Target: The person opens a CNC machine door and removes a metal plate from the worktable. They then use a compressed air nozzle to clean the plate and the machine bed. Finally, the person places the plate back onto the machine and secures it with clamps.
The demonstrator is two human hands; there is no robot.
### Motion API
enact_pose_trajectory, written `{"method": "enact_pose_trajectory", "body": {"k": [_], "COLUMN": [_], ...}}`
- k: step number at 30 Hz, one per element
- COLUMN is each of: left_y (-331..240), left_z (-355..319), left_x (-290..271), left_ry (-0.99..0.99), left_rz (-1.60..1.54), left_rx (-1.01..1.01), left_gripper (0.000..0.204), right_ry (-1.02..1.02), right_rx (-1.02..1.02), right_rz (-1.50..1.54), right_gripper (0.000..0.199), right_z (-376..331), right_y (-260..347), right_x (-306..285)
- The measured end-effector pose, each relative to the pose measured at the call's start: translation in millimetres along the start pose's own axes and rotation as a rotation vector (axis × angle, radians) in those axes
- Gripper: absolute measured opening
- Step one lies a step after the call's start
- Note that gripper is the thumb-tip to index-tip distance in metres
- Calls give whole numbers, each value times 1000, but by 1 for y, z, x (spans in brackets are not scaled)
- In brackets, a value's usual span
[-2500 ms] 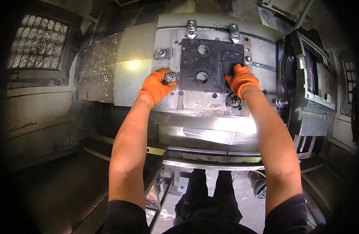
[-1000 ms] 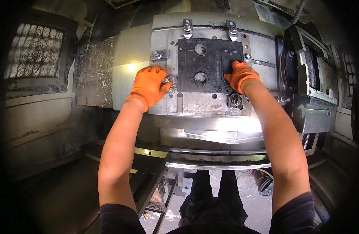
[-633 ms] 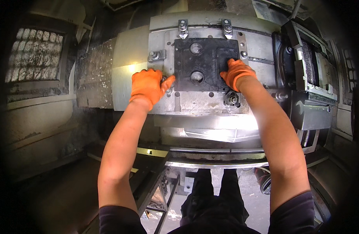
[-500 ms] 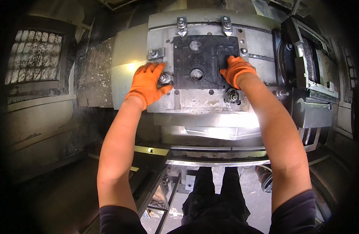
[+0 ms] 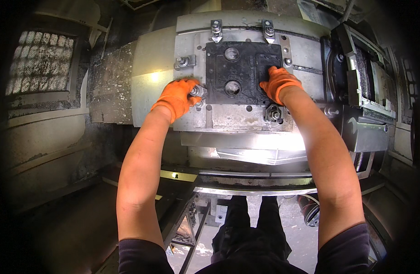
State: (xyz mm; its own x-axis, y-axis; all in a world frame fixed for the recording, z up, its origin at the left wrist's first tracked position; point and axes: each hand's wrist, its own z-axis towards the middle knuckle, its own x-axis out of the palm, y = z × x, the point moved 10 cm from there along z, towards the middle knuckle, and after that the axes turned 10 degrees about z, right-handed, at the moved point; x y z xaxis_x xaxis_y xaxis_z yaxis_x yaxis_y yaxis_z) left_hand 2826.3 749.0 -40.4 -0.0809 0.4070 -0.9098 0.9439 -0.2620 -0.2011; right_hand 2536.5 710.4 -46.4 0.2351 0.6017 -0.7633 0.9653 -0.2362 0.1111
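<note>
A black rectangular plate [image 5: 244, 84] with two round holes lies on a grey metal fixture plate [image 5: 228, 121]. My left hand [image 5: 175, 98], in an orange glove, curls its fingers round a bolted clamp [image 5: 198, 91] beside the plate's left edge. The glove partly covers that clamp. My right hand [image 5: 282, 84], gloved alike, grips the plate's right side, its thumb and forefinger pressed on the recessed part. Its other fingers are hidden. Just below this hand sits another bolted clamp [image 5: 273, 113].
Two clamps stand along the far edge, one of them a pointed clamp [image 5: 216, 31]. A further clamp [image 5: 185, 61] is at the upper left. To the right are a machine part with a frame [image 5: 356, 68] and a wrench [image 5: 367, 126]. A metal ledge [image 5: 255, 192] runs in front of me.
My left hand has closed from spread fingers onto the left clamp, moving slightly right. My right hand stays on the black plate. The whole view has shifted slightly.
</note>
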Motion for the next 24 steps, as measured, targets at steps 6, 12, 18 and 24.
{"method": "enact_pose_trajectory", "body": {"k": [6,12,18,24], "left_y": [-14,-11,-21,-6], "left_z": [-13,-8,-12,-15], "left_x": [-27,-37,-32,-18], "left_ry": [-351,-128,-144,-123], "left_rz": [77,273,325,122], "left_rx": [157,-83,56,-240], "left_gripper": [50,42,33,35], "right_ry": [-12,0,0,-3], "right_rx": [-9,-1,-9,8], "right_rz": [-4,-1,13,-11], "right_gripper": [60,61,61,63], "right_z": [1,2,0,6], "right_y": [1,-2,2,-5], "right_x": [0,0,1,3]}}
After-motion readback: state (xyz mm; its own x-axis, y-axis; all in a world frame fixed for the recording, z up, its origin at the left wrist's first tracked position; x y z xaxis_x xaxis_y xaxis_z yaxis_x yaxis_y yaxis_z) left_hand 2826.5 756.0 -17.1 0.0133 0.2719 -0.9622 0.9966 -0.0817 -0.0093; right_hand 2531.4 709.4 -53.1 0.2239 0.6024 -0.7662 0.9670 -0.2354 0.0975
